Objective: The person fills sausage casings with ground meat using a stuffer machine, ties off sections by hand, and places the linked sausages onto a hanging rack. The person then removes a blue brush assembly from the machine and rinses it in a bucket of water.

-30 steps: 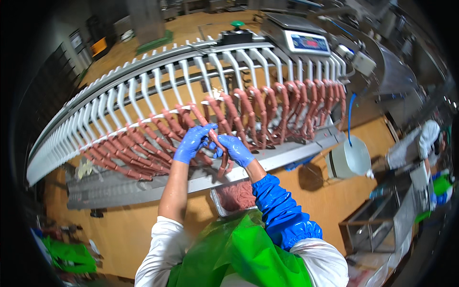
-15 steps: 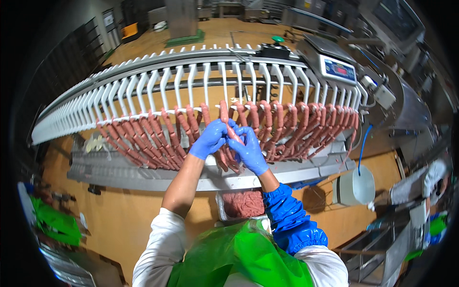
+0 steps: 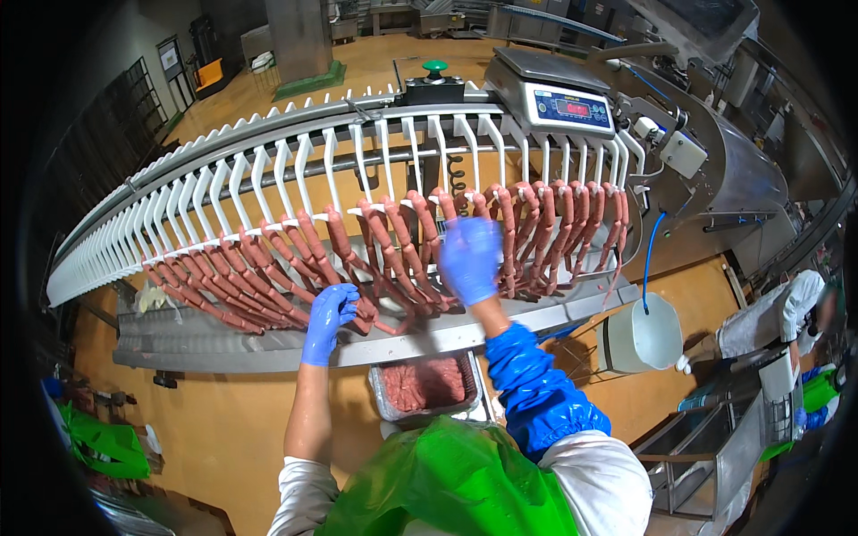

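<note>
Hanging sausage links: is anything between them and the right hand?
Nothing visible. The blurred right hand overlaps the sausage links in this view, with no other object showing between; whether it touches them is unclear.

A silver and white scale [image 3: 572, 109] with a red lit screen sits near a round green button [image 3: 435, 66] on a black box [image 3: 434, 91]. A thin blue hose [image 3: 653, 246] hangs down into a white plastic bucket [image 3: 617, 347] on the orange floor [image 3: 223, 420]. Far back, a tall grey post [image 3: 298, 36] stands on a green mat [image 3: 308, 82].
</note>
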